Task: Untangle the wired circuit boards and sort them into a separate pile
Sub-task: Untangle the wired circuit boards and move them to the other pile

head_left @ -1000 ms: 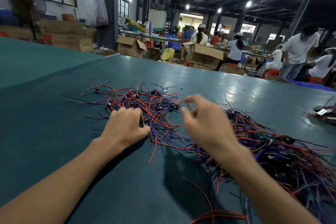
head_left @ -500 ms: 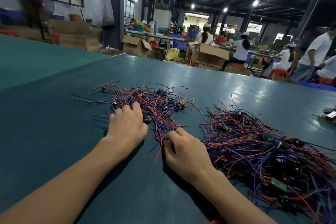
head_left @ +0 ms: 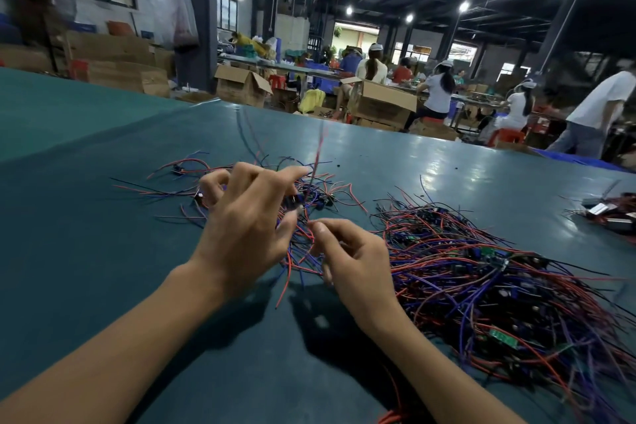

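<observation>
Two heaps of red, blue and black wired circuit boards lie on the green table (head_left: 103,234). The small spread pile (head_left: 334,188) is at centre, and the big tangled pile (head_left: 488,279) is to the right, with green boards showing in it. My left hand (head_left: 247,227) is lifted over the small pile and holds a small dark wired board (head_left: 292,204) between thumb and fingers. Its blurred wires (head_left: 319,144) whip upward. My right hand (head_left: 358,265) sits between the piles and pinches thin red wires at its thumb tip.
Another small cluster of parts and wires (head_left: 611,213) lies at the table's right edge. A few red wires (head_left: 392,418) poke in at the bottom edge. Behind the table are cardboard boxes (head_left: 241,84) and seated and standing workers.
My left hand rose off the small pile with a board, its wires swinging up. My right hand moved back from the small pile to between the two piles and now pinches wires.
</observation>
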Tool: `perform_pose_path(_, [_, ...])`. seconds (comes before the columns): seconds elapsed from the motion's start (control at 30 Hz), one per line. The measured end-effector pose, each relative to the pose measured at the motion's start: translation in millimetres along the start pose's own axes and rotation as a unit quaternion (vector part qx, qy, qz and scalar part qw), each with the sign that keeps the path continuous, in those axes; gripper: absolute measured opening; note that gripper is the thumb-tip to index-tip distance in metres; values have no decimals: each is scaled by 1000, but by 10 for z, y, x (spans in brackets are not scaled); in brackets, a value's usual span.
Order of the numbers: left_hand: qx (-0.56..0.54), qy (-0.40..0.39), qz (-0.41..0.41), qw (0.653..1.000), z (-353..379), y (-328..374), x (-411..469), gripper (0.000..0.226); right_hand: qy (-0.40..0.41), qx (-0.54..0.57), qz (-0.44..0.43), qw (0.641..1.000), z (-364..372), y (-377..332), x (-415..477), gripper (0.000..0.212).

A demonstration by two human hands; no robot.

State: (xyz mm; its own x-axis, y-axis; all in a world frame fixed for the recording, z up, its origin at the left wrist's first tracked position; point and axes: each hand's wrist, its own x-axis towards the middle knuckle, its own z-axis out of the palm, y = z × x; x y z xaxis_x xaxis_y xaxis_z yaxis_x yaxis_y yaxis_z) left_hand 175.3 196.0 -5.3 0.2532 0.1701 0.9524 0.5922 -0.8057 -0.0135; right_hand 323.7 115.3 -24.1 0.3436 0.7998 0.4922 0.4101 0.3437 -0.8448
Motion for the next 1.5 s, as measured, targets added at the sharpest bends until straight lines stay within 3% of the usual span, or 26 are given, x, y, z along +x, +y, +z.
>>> perform_pose_path(0.07, [-22, 6, 25, 999, 14, 19, -3, 48, -27, 139, 64, 988, -38, -62, 4, 16])
perform_pose_path(0.17, [-78, -7, 54, 995, 31, 35, -22, 44, -52, 220, 113, 967, -94, -152, 25, 31])
perform_pose_path(0.33, [-113, -48, 56, 991, 26, 48, -28, 42, -27, 246, 127, 960, -113, -189, 41, 18])
perform_pose_path(0.43, [-78, -51, 45, 995, 26, 58, -31, 27, -2, 254, 134, 958, -115, -179, 53, 14])
perform_pose_path(0.83, [-2, -92, -70, 993, 58, -237, -93, 15, 181, 286, 107, 935, -427, -242, 246, 15])
perform_pose_path(1.03, [3, -73, -93, 993, 67, -282, -78, 21, 172, 358, 98, 913, -367, -255, 206, 19])
perform_pose_path(1.13, [-83, -38, -142, 986, 28, -249, -24, 23, 175, 353, 91, 915, -365, -247, 196, 22])
perform_pose_path(1.2, [-249, -21, -212, 945, -6, -200, 36, 25, 161, 318, 94, 930, -331, -221, 163, 23])
perform_pose_path(1.27, [-409, -11, -285, 867, -47, -117, 108, 31, 118, 290, 115, 943, -279, -198, 122, 29])
perform_pose_path(1.3, [-442, -7, -295, 847, -58, -86, 126, 32, 88, 280, 134, 947, -246, -194, 99, 33])
perform_pose_path(1.37, [-445, -17, -277, 851, -58, -29, 122, 30, 16, 274, 181, 944, -176, -199, 64, 40])
perform_pose_path(1.5, [-378, -62, -172, 908, -17, 54, 39, 22, -93, 292, 262, 915, -91, -228, 36, 54])
